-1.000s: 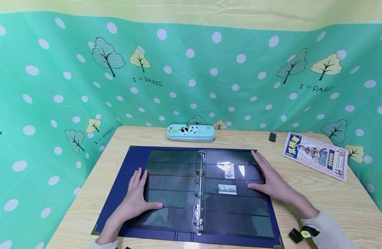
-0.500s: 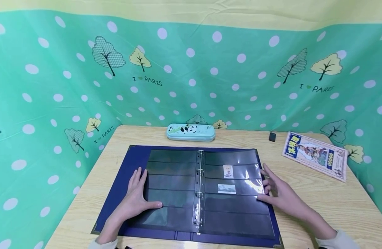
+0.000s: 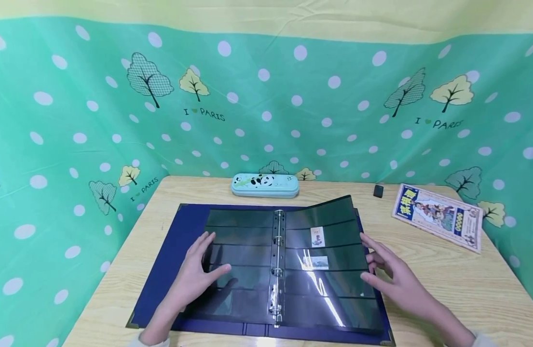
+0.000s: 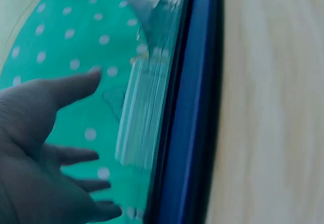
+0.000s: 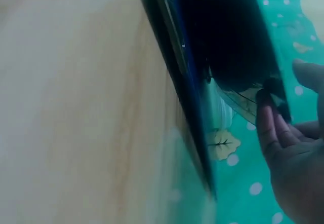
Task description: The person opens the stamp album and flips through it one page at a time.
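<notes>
A dark blue ring-bound stamp album (image 3: 172, 241) lies open on the table. Its right-hand black pocket page (image 3: 335, 284) tilts up, with the outer far corner raised highest. Two small stamps, one upright (image 3: 317, 237) and one sideways (image 3: 320, 262), sit in its clear strips. My right hand (image 3: 394, 279) is at this page's outer edge; in the right wrist view its fingers (image 5: 271, 125) touch the page from beneath while the thumb stands apart. My left hand (image 3: 192, 274), fingers spread and holding nothing, hovers over the outer side of the left-hand page (image 3: 244, 255).
Behind the album lies a light blue panda pencil case (image 3: 265, 185). At the back right are a small black object (image 3: 378, 191) and a printed booklet (image 3: 437, 217). A green dotted curtain (image 3: 266, 115) hangs around the wooden table (image 3: 427, 270).
My right hand has slid from on top of the right-hand page to its outer edge, and the page's far corner has risen. My left hand has lifted slightly from the left-hand page.
</notes>
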Demonstrator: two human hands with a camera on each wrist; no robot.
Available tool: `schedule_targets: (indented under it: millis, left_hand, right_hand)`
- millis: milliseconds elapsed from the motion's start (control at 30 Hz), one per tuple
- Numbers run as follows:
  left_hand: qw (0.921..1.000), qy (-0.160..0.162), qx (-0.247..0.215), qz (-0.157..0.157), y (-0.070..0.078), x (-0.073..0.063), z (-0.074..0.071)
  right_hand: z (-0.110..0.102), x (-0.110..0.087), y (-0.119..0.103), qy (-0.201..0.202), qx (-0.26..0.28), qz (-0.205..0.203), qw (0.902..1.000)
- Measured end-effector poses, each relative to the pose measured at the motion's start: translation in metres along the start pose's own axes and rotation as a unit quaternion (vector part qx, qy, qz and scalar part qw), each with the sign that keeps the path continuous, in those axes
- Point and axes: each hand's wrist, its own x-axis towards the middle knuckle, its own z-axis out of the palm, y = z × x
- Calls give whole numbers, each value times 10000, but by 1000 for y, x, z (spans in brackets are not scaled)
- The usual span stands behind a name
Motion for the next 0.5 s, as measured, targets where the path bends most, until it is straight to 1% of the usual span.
schedule_targets:
  millis: [67,133,200,233,300,367,433,500]
  left_hand:
    - [9993,305,-152,135,8,-2,5]
    - [9970,599,-383,307,16,-4,9]
    - [9934,800,-648,502,22,-5,13]
    - [9915,843,-789,607,25,-5,15]
    - [9874,851,-1088,772,31,-7,18]
    - [9836,777,-1358,900,37,-9,21]
    - [9790,643,-1619,1056,44,-11,24]
    - [9751,484,-1756,1267,51,-13,27]
  right_hand:
    - [2,0,-6,2,-3,-132,9999]
    - [4,0,-11,9,-43,-250,9997]
    - [6,-1,-16,20,-73,-361,9993]
    - [7,-1,-19,29,-81,-401,9992]
    - [9,-1,-24,43,-72,-477,9988]
    - [11,0,-28,38,-31,-538,9985]
    - [13,1,-32,2,-27,-613,9981]
    - [15,1,-36,-89,-73,-716,9974]
